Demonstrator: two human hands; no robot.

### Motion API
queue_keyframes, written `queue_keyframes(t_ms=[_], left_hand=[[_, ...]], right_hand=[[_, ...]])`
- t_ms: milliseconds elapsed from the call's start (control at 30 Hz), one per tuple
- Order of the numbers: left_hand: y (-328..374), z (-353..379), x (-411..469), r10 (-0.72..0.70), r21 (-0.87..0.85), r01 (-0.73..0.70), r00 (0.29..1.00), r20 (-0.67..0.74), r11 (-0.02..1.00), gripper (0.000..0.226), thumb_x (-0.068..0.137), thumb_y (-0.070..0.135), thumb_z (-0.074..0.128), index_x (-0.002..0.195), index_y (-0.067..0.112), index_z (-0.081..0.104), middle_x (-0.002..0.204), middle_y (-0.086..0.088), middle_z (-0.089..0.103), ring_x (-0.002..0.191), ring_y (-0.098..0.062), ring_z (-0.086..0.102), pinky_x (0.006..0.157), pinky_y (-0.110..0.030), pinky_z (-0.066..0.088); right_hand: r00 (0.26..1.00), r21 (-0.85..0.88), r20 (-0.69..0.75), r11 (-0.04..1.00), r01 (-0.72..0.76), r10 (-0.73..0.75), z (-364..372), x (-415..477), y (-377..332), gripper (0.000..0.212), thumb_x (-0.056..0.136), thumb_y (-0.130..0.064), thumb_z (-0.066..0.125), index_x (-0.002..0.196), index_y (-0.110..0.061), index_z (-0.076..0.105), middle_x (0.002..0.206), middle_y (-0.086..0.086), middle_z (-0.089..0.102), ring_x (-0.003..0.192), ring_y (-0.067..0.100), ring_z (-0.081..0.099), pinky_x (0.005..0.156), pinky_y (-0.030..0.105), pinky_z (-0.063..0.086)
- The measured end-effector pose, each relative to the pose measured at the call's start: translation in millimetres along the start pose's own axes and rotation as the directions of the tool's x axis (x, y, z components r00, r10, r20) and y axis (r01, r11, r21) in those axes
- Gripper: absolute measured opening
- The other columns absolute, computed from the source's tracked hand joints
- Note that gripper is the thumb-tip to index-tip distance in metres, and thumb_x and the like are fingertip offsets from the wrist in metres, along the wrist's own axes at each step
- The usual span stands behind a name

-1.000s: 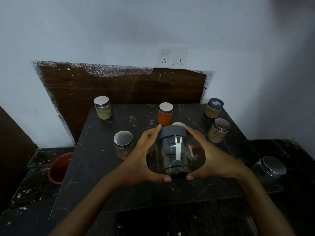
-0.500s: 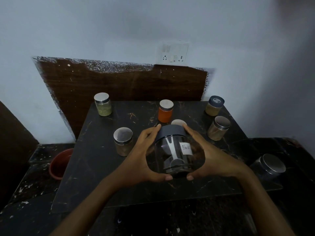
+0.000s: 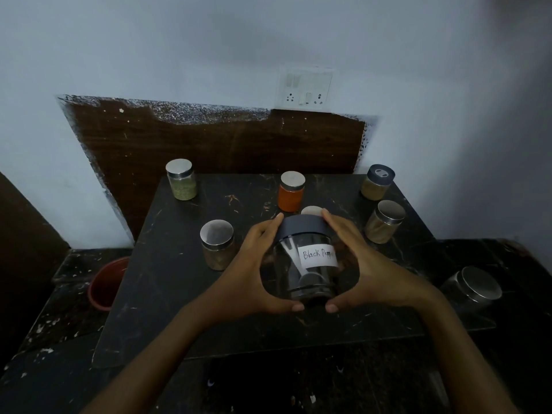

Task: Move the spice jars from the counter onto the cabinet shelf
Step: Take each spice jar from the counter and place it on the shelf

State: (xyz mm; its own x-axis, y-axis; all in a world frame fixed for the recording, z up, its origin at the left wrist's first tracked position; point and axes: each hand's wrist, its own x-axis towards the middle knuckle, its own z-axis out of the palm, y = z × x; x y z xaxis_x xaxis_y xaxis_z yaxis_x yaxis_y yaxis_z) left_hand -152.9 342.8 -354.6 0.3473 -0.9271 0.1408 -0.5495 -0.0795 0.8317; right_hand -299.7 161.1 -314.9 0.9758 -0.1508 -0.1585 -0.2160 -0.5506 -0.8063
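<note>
I hold a clear jar (image 3: 301, 264) with a dark lid and a white label reading "Black Pepp…" above the black stone slab (image 3: 167, 294). My left hand (image 3: 254, 273) grips its left side and my right hand (image 3: 364, 270) grips its right side, thumbs under the base. Around it on the slab stand a green-filled jar (image 3: 181, 179), an orange jar (image 3: 291, 191), a steel-lidded jar (image 3: 217, 245), a dark-lidded jar (image 3: 377, 182) and a tan jar (image 3: 385, 222). Another lid (image 3: 312, 211) peeks out behind the held jar.
A steel-lidded jar (image 3: 472, 289) sits on the lower counter at the right. A red bowl (image 3: 104, 283) lies on the lower counter at the left. A brown board (image 3: 209, 141) and a wall socket (image 3: 304, 89) are behind the slab.
The jar has turned in my hands, bringing the white label round to face me. Both hands keep their grip in about the same place.
</note>
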Motion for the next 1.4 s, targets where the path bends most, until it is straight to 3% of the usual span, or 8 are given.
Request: queue_keyframes(t_ms=[133, 267, 500, 700, 867, 1033, 1167, 1400], left_hand=[[0.7, -3.5, -3.0, -0.004, -0.072, 0.005, 1.000, 0.015, 0.997, 0.129, 0.052, 0.040, 0.087, 0.142, 0.040, -0.005, 0.135, 0.040, 0.006, 0.122, 0.029, 0.014, 0.093, 0.005, 0.025], [1.5, -5.1, -2.9, 0.000, -0.137, 0.009, 0.998, 0.067, 0.990, 0.126, 0.053, 0.040, 0.085, 0.140, 0.044, -0.007, 0.132, 0.047, 0.003, 0.120, 0.032, 0.014, 0.092, 0.004, 0.028], [2.8, -17.8, -2.7, -0.015, -0.080, 0.017, 0.999, 0.031, 0.997, 0.115, 0.046, 0.055, 0.079, 0.129, 0.062, 0.000, 0.127, 0.051, 0.008, 0.119, 0.029, 0.020, 0.093, 0.003, 0.027], [11.3, -34.1, -2.5, 0.028, -0.072, -0.028, 1.000, -0.004, 0.997, 0.120, 0.051, 0.038, 0.089, 0.139, 0.049, 0.009, 0.137, 0.038, 0.019, 0.125, 0.021, 0.026, 0.096, -0.002, 0.031], [40.2, -73.8, 21.9, 0.151, 0.092, -0.146, 0.987, -0.046, 0.985, 0.121, 0.054, 0.052, 0.081, 0.147, 0.037, 0.005, 0.150, 0.023, 0.012, 0.136, 0.008, 0.020, 0.110, -0.015, 0.029], [90.2, -142.0, 71.3, 0.293, 0.256, -0.261, 0.951, -0.099, 0.931, 0.116, 0.056, 0.053, 0.080, 0.143, 0.044, 0.005, 0.144, 0.036, 0.013, 0.129, 0.021, 0.017, 0.098, 0.002, 0.023], [135.6, -201.3, 114.1, 0.406, 0.412, -0.306, 0.896, -0.181, 0.858, 0.119, 0.053, 0.059, 0.079, 0.147, 0.035, 0.011, 0.151, 0.019, 0.018, 0.136, 0.002, 0.025, 0.107, -0.020, 0.030], [200.8, -300.7, 177.8, 0.556, 0.699, -0.241, 0.788, -0.265, 0.674, 0.121, 0.053, 0.047, 0.083, 0.149, 0.025, 0.013, 0.153, 0.013, 0.022, 0.135, 0.001, 0.025, 0.108, -0.019, 0.026]], right_hand=[[0.998, 0.060, 0.044, 0.997, -0.038, 0.036, -4.8, -1.8, 0.8, 0.120, 0.058, -0.021, 0.087, 0.124, -0.067, -0.002, 0.135, -0.037, 0.013, 0.128, -0.004, 0.027, 0.104, 0.019, 0.033], [1.000, 0.052, -0.004, 0.998, -0.021, 0.021, -2.8, -0.5, -2.5, 0.120, 0.056, -0.014, 0.087, 0.127, -0.063, 0.003, 0.134, -0.027, 0.023, 0.109, -0.007, 0.046, 0.082, 0.010, 0.047], [0.998, 0.030, -0.057, 0.999, 0.027, -0.025, 2.0, 1.0, -9.8, 0.119, 0.053, -0.024, 0.089, 0.119, -0.071, 0.003, 0.147, -0.024, 0.012, 0.129, 0.004, 0.026, 0.095, 0.014, 0.034], [0.995, 0.009, -0.071, 0.997, 0.073, -0.072, -2.9, 1.7, -27.5, 0.119, 0.051, -0.022, 0.089, 0.125, -0.064, 0.006, 0.125, -0.043, 0.016, 0.106, -0.028, 0.033, 0.078, -0.003, 0.038], [0.976, -0.105, -0.164, 0.987, 0.125, -0.141, -35.2, 14.8, -65.2, 0.119, 0.049, -0.030, 0.090, 0.132, -0.059, 0.011, 0.131, -0.027, 0.031, 0.112, -0.007, 0.046, 0.082, 0.011, 0.048], [0.915, -0.217, -0.260, 0.942, 0.256, -0.308, -99.0, 43.4, -121.9, 0.119, 0.041, -0.047, 0.086, 0.136, -0.053, 0.014, 0.133, -0.023, 0.034, 0.107, -0.008, 0.050, 0.079, 0.012, 0.049], [0.824, -0.333, -0.303, 0.863, 0.380, -0.480, -156.8, 76.4, -171.8, 0.126, 0.038, -0.039, 0.092, 0.137, -0.048, 0.015, 0.140, -0.019, 0.027, 0.112, -0.001, 0.049, 0.080, 0.012, 0.050], [0.643, -0.555, -0.294, 0.674, 0.487, -0.707, -243.1, 155.5, -250.7, 0.133, 0.050, -0.018, 0.091, 0.145, -0.041, -0.001, 0.131, -0.023, 0.017, 0.110, 0.000, 0.046, 0.080, 0.008, 0.046]])
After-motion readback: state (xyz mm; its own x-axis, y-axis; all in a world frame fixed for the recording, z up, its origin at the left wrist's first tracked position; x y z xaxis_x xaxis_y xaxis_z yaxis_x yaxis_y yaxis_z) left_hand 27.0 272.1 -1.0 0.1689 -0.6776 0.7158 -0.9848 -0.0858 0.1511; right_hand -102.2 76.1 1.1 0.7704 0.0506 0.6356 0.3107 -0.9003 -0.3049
